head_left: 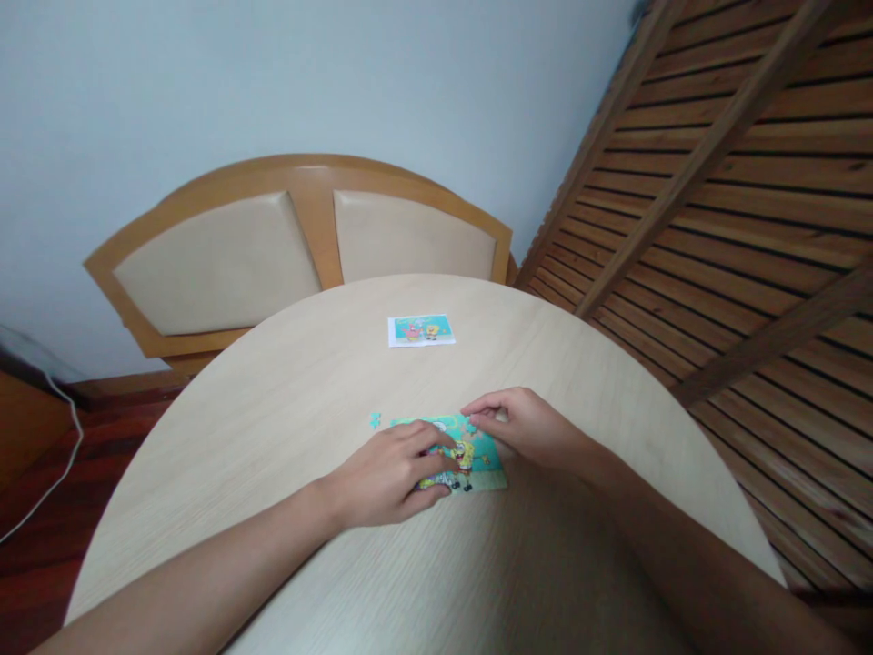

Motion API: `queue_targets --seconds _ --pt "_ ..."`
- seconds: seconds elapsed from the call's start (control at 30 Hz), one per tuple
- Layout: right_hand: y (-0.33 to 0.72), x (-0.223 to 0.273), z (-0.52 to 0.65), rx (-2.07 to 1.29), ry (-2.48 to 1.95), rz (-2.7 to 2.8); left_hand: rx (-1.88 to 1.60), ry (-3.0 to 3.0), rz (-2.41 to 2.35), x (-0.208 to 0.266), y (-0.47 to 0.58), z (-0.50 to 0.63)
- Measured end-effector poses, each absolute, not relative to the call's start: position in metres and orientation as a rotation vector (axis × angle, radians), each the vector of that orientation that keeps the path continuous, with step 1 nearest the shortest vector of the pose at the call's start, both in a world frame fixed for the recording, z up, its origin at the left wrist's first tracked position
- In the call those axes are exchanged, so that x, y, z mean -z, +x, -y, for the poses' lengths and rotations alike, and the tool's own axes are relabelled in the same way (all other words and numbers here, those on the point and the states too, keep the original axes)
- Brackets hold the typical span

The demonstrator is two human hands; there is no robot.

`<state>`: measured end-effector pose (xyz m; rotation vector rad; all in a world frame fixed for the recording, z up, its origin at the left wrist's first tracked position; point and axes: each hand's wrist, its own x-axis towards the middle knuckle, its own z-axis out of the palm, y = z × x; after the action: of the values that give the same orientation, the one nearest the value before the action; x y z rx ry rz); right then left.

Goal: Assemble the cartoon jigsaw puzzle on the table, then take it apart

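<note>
A jigsaw puzzle (492,480) with a turquoise ground and a yellow cartoon figure lies on the round table, mostly joined. My left hand (392,468) rests across its left and middle part with the fingers spread, covering some of the picture. At the upper right of the puzzle, my right hand (528,426) has thumb and forefinger pinched on a small turquoise puzzle piece (470,426), partly hidden by the fingertips. One loose puzzle piece (375,419) sits apart, just beyond the upper left corner.
A picture card (421,330) with pink and yellow cartoon figures lies farther back on the pale wooden table (300,382). Behind the table stands a padded wooden bench back (327,218). Slatted wood (737,200) rises at right; a white cable (72,446) hangs at left.
</note>
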<state>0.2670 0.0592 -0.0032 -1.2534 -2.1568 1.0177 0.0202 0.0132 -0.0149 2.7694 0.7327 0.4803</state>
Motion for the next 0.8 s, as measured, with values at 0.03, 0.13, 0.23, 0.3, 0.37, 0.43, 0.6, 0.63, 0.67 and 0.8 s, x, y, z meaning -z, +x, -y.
queue_targets --seconds 0.03,0.13,0.23,0.3,0.37,0.43,0.6,0.63,0.67,0.8 --pt "0.2664 0.0037 -0.0588 -1.027 -1.261 2.17 -0.461 2.78 -0.733 0.0151 0.0199 -0.0135" --pt "0.263 0.0046 -0.0566 -1.033 -1.275 2.194 -0.43 2.803 -0.716 0.0148 0.0193 -0.0138" --pt "0.2607 0.005 -0.0554 -0.987 -1.3 2.207 -0.414 2.815 -0.71 0.0141 0.0188 -0.013" --pt "0.2603 0.0051 -0.0558 -0.941 -1.308 2.237 -0.42 2.814 -0.713 0.0138 0.0186 -0.0126" --pt "0.2606 0.0051 -0.0566 -0.875 -1.294 2.279 -0.419 2.808 -0.716 0.0137 0.0184 -0.0125" --pt "0.261 0.0056 -0.0575 -0.811 -1.272 2.308 -0.413 2.803 -0.719 0.014 0.0182 -0.0126" --pt "0.2609 0.0081 -0.0589 -0.743 -1.243 2.322 -0.437 2.79 -0.714 0.0152 0.0175 -0.0127" --pt "0.2607 0.0084 -0.059 -0.73 -1.235 2.326 -0.437 2.789 -0.715 0.0151 0.0176 -0.0127" --pt "0.2605 0.0086 -0.0591 -0.718 -1.229 2.332 -0.436 2.788 -0.716 0.0149 0.0177 -0.0126" --pt "0.2595 0.0077 -0.0593 -0.69 -1.246 2.369 -0.418 2.79 -0.717 0.0138 0.0186 -0.0131"
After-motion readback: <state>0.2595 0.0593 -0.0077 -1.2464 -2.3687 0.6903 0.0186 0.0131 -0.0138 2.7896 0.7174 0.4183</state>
